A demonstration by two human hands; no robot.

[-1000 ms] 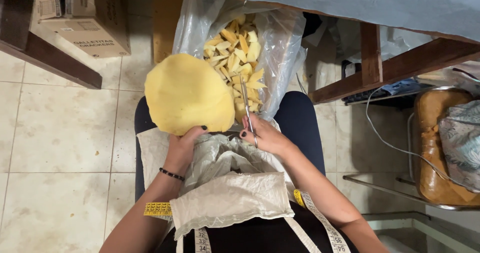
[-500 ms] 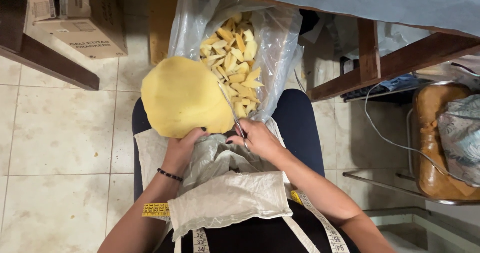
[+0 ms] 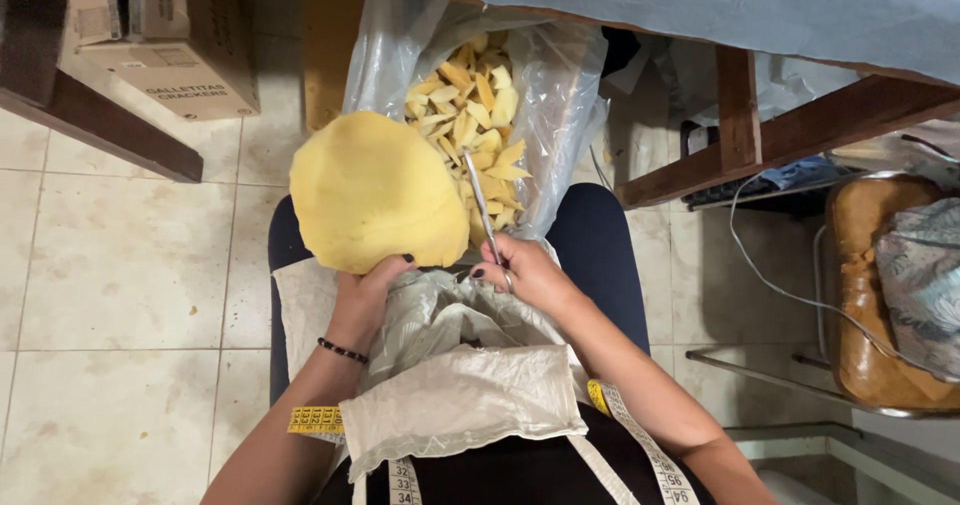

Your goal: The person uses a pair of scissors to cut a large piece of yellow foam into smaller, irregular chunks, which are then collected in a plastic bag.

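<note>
Left hand [image 3: 362, 300] grips yellow foam piece [image 3: 375, 190]; right hand [image 3: 528, 270] clamps scissors [image 3: 482, 210] just beside. Trimming underway; next cut needs steady foam edge.

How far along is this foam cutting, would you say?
A fair heap of small yellow foam pieces already lies in the clear plastic bag. In hand: the left hand holds a round yellow foam slab, and the right hand holds scissors at its right edge. Left: the slab looks nearly whole, so most of it remains uncut.
</note>
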